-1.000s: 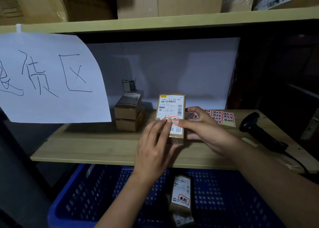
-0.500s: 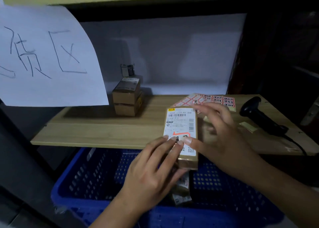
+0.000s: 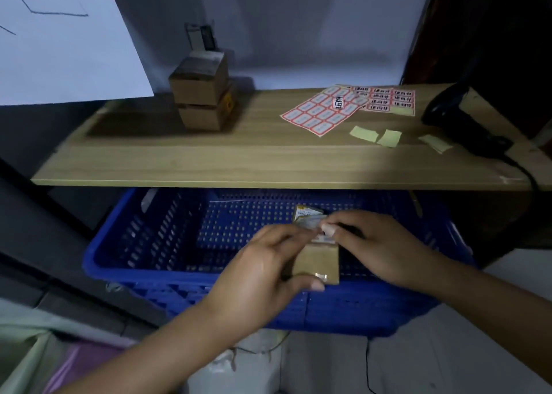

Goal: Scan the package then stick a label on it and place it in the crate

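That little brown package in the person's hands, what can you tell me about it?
The package is a small, flat cardboard box, plain brown on the side facing the camera, with a white printed label on its top, partly hidden by fingers. It is held above the blue crate, tilted. The left hand grips its left edge and lower corner; the right hand pinches its top. The print is blurred.
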